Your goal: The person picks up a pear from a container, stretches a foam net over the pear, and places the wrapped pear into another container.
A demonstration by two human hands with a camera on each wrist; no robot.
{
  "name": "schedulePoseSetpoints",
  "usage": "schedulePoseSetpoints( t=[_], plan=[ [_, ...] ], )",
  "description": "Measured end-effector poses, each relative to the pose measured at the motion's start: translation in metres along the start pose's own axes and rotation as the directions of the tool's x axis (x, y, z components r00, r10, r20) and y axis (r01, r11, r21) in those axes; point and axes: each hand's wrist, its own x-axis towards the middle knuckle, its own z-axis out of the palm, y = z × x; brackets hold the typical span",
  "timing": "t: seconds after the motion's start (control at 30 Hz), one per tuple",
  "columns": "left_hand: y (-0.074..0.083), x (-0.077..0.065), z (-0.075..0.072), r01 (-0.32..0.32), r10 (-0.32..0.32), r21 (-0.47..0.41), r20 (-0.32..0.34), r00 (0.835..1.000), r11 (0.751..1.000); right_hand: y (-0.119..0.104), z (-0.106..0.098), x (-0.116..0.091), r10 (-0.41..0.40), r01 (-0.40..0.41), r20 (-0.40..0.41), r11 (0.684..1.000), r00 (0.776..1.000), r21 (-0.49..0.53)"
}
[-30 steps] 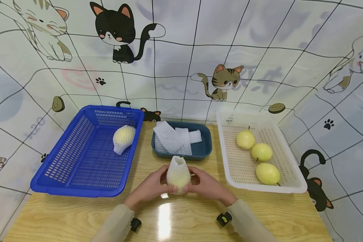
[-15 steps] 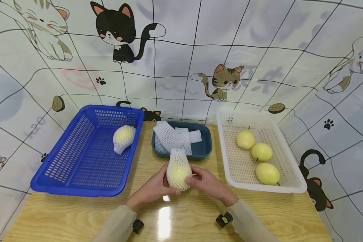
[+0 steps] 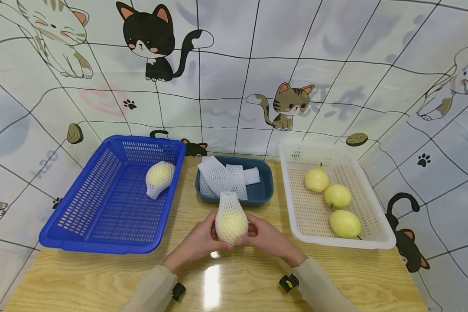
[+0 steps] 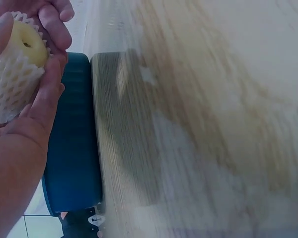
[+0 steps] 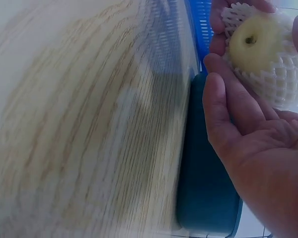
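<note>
Both hands hold a yellow pear (image 3: 232, 223) wrapped in a white foam net, over the table's middle. My left hand (image 3: 198, 238) grips it from the left and my right hand (image 3: 268, 237) from the right, thumbs near its lower edge. The net's narrow loose end (image 3: 229, 198) points away from me and overlaps the front rim of a dark teal tray. In the left wrist view the pear's bare end (image 4: 34, 47) shows through the net's opening, fingers beneath it. The right wrist view also shows that uncovered end (image 5: 256, 42), with a small dark dimple.
The teal tray (image 3: 266, 190) holds several white foam nets (image 3: 218, 180). At left, a blue basket (image 3: 101, 248) contains a netted pear (image 3: 160, 175). A white basket (image 3: 296, 229) at right has three bare pears (image 3: 345, 224). Behind stands a cat-print backdrop (image 3: 226, 73).
The netted pear has tipped so the net's loose end lies away from me instead of standing up with its opening showing. My right thumb has slid down to the pear's lower edge.
</note>
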Motion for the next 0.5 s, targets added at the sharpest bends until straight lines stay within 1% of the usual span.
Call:
schedulePoseSetpoints(
  t=[0.1, 0.2, 0.27, 0.33, 0.5],
  plan=[
    [0.0022, 0.0002, 0.0017, -0.007, 0.007, 0.052, -0.013, 1.0, 0.999, 0.0003, 0.0004, -0.0004, 0.022, -0.022, -0.013, 1.0, 1.0, -0.003],
    [0.0055, 0.0009, 0.0034, -0.017, 0.021, 0.128, -0.029, 0.999, 0.992, 0.0002, 0.0006, -0.0011, 0.042, -0.043, -0.031, 0.999, 0.999, -0.026],
    [0.0072, 0.0012, 0.004, -0.014, 0.02, 0.158, -0.039, 0.999, 0.987, 0.0002, 0.0008, -0.0014, 0.052, -0.053, -0.04, 0.998, 0.998, -0.039],
    [0.0084, 0.0009, 0.0045, -0.006, 0.014, 0.166, -0.048, 0.999, 0.986, 0.0006, 0.0013, -0.0015, 0.056, -0.058, -0.047, 0.997, 0.997, -0.044],
    [0.0084, 0.0001, 0.006, 0.015, -0.003, 0.14, -0.083, 0.997, 0.99, 0.0025, 0.0031, -0.0016, 0.044, -0.047, -0.071, 0.998, 0.996, -0.041]
  ],
)
